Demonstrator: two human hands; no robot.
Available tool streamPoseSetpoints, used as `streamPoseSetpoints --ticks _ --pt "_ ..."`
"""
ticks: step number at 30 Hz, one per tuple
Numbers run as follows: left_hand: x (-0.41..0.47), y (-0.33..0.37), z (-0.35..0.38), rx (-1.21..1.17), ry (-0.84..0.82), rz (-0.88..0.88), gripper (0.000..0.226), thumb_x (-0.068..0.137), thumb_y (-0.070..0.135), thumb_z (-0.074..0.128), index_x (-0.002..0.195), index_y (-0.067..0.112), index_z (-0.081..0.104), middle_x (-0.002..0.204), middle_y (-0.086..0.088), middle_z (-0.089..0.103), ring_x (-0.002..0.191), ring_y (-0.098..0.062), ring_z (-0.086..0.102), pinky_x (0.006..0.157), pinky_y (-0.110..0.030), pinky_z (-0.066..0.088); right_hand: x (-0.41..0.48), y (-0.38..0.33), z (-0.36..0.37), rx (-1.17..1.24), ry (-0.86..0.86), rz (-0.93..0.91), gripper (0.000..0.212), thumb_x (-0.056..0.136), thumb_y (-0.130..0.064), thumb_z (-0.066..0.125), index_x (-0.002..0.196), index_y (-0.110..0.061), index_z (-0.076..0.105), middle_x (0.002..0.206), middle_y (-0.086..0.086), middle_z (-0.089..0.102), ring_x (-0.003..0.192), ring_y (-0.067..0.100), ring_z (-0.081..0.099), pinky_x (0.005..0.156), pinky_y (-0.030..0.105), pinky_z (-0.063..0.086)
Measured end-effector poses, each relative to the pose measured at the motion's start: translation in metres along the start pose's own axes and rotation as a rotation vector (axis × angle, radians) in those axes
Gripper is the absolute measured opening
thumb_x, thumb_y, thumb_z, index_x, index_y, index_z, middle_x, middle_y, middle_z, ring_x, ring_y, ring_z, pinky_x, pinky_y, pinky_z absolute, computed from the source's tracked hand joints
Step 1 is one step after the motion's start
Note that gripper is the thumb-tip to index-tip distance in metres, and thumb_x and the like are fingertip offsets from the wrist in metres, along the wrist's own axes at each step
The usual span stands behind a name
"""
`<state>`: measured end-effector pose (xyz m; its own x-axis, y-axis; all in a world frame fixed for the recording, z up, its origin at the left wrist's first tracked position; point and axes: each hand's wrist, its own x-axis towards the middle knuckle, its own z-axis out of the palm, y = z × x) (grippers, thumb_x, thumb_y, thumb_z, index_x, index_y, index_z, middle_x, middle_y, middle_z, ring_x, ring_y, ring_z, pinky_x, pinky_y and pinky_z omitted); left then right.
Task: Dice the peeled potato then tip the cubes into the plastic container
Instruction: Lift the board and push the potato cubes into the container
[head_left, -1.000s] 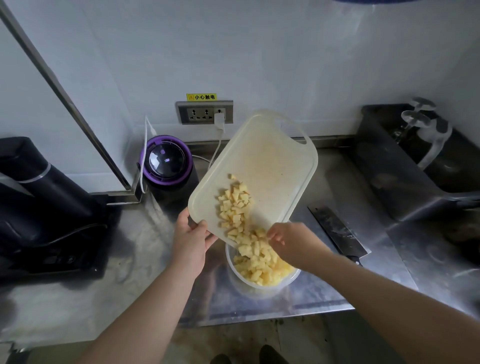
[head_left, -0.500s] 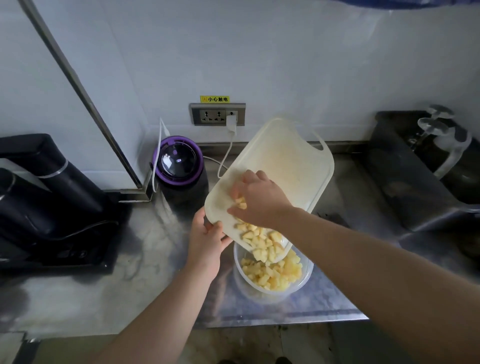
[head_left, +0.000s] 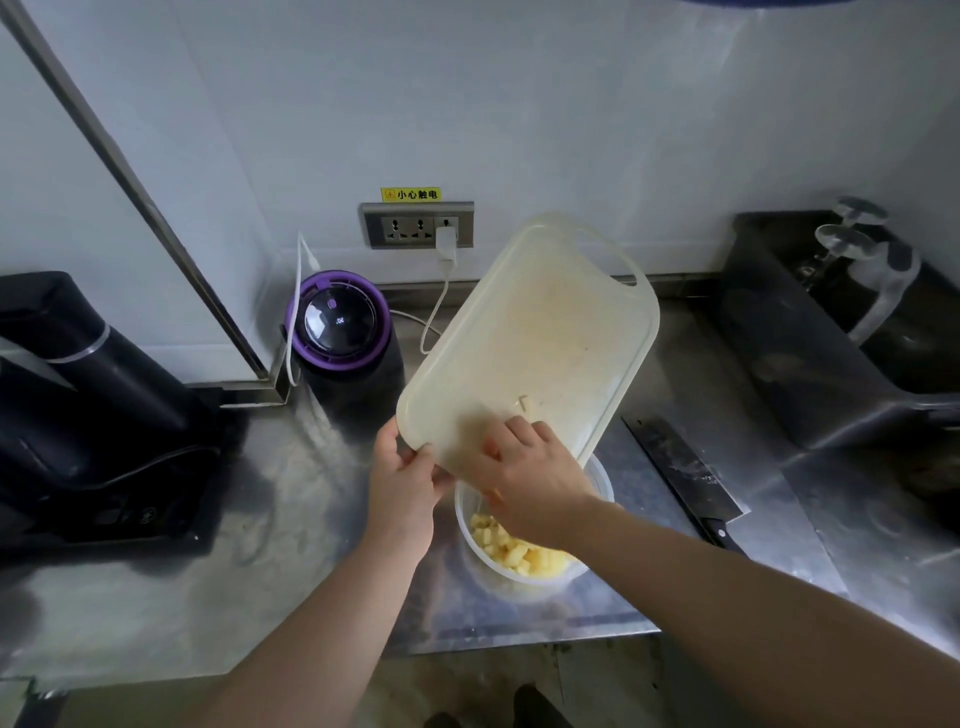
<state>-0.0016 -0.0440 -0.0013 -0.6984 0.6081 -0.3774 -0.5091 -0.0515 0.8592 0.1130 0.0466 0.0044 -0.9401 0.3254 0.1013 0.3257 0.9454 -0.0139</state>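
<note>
A steel surface (head_left: 270, 566), dull and smeared, carries everything. Against the back wall stands a round black appliance with a purple rim (head_left: 340, 325), and a white cord runs from near it to a white plug (head_left: 445, 245) in the grey wall socket (head_left: 418, 226) under a yellow warning label (head_left: 410, 194). A bulky black machine (head_left: 78, 395) fills the left side and a dark sink tub (head_left: 810, 364) the right. A broad steel cleaver with a black handle (head_left: 685, 478) lies flat just right of the hands.

The translucent white plastic cutting board (head_left: 540, 343) is tilted, with its handle end up and its low end over the round clear plastic container (head_left: 522, 586). The left hand (head_left: 402, 483) has its grip closed on the board's lower left corner, thumb on top. The right hand (head_left: 530, 488) lies on the board's low edge with its fingers loosely bent and its grip on nothing visible. It hides part of the container's mouth.

The pale yellow potato cubes (head_left: 514, 552) sit heaped inside the container. One small scrap (head_left: 522, 401) clings to the scored, stained board face.
</note>
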Motion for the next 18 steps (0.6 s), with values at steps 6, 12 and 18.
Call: streamPoseSetpoints --ticks 6,12,18 --pt "0.000 0.005 0.000 0.017 0.026 0.037 0.046 0.097 -0.006 0.041 0.135 0.020 0.043 0.122 -0.006 0.061 0.109 -0.022 0.064 0.084 -0.038 0.055 -0.033 -0.007 0.015 0.092 -0.012 -0.001 0.036 0.052 -0.032 0.087 0.084 -0.028 0.071 0.087 -0.003 0.060 0.078 0.022 0.059 0.074 0.031 0.052" --pt "-0.004 0.014 0.000 0.058 -0.017 0.103 0.043 0.098 -0.005 0.039 0.131 0.023 0.045 0.119 -0.004 0.062 0.106 -0.020 0.064 0.081 -0.033 0.057 -0.010 0.020 -0.022 0.299 0.208 0.155 0.029 0.078 -0.022 0.075 0.105 -0.015 0.067 0.102 0.003 0.064 0.088 0.024 0.059 0.079 0.037 0.050" --pt "-0.007 0.021 -0.001 0.082 -0.084 0.155 0.041 0.098 -0.004 0.039 0.125 0.026 0.048 0.121 -0.005 0.063 0.108 -0.021 0.064 0.078 -0.029 0.058 0.019 0.048 -0.043 0.356 0.171 0.209 0.017 0.093 -0.009 0.057 0.109 -0.005 0.064 0.110 0.006 0.060 0.102 0.022 0.049 0.080 0.028 0.043"
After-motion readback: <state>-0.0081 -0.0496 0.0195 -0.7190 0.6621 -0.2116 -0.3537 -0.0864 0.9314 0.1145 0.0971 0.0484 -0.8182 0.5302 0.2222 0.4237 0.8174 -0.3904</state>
